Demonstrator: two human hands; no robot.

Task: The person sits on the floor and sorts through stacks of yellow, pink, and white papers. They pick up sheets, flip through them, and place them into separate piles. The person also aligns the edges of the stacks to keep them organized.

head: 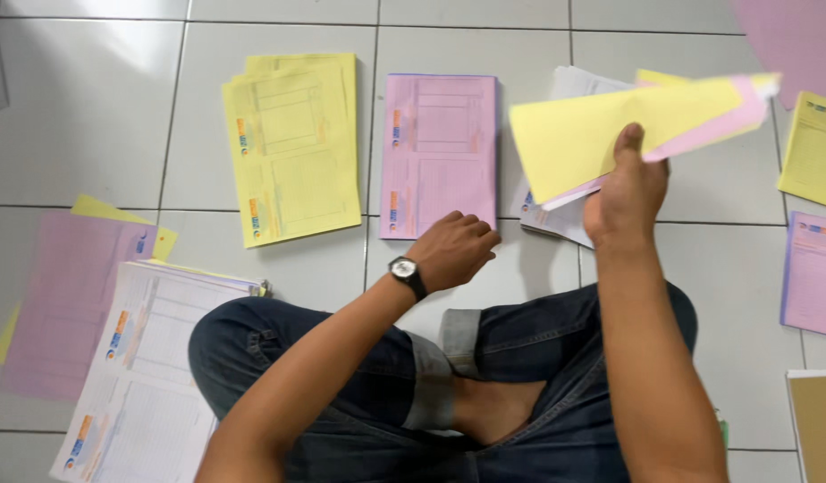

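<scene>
Crossed legs (484, 394) on white tiled floor (82, 116)

A white stack (556, 210) lay largely hidden behind lifted yellow and pink sheets (610, 134), while edge-cropped pink forms (815, 273) and blurred print stayed unreadable.

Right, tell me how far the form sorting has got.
Done: a yellow stack and a pink stack lie squared on the floor. In hand: the right hand holds yellow and pink sheets over the white pile; the left hand is empty. Left: the loose piles beside the left knee.
</scene>
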